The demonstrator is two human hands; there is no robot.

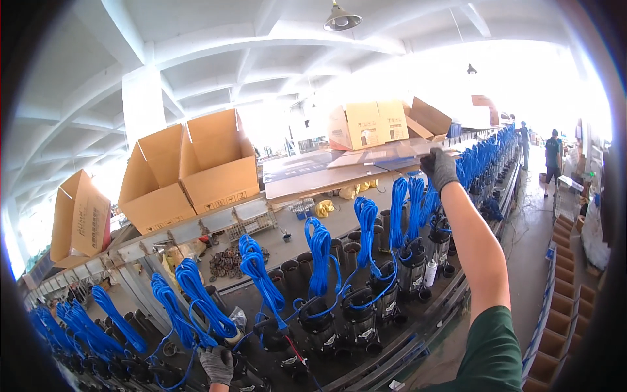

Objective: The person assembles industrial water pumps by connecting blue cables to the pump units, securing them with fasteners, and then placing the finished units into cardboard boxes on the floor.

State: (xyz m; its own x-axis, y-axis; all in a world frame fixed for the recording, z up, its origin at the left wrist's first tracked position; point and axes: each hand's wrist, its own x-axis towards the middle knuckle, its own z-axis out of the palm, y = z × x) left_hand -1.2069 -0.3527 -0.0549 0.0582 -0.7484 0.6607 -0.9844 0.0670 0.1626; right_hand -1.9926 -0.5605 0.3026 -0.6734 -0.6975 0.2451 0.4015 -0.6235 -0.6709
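My left hand point(217, 366), in a grey glove, is low in the view beside a bundled blue cable point(204, 304). Its fingers curl among the pump tops; what they hold, if anything, is hidden. A pale round piece point(232, 338) lies just beyond it. Reaching far out, my right hand point(441, 168), also gloved in grey, is closed at the edge of flat cardboard sheets point(339, 171); I cannot make out what is in its fingers. Black pumps point(321, 325) with coiled blue cables point(320, 255) stand in rows between my hands. A white bottle point(430, 273) stands among them.
Open cardboard boxes point(219, 160) stand on the raised rack at the left, with another carton point(367, 125) farther back. Dark cylinders point(305, 266) line the bench's far side. At the right are an aisle point(522, 225), cardboard compartments point(555, 294) and two people point(553, 157) in the distance.
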